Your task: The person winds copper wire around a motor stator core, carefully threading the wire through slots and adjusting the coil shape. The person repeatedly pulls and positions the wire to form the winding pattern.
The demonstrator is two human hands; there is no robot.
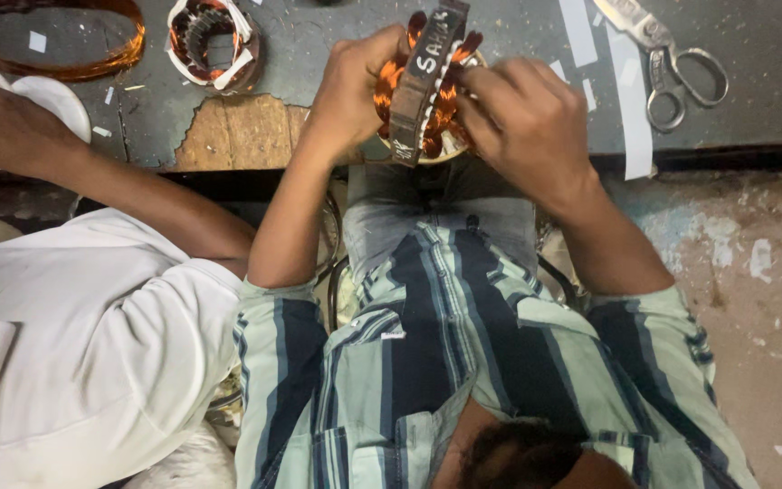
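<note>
Copper windings of a motor stator are gripped at the near edge of the grey workbench, above the lap. The stator is clamped between both hands: the left hand on its left side, the right hand on its right. It stands on edge, long axis running away from the body. Farther off lie scissors and a second stator.

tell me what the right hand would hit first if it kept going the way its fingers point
The right hand points left toward the copper-wound stator it already touches, so it would meet that first. Beyond it sits the left hand, gripping the stator's other side.
</note>
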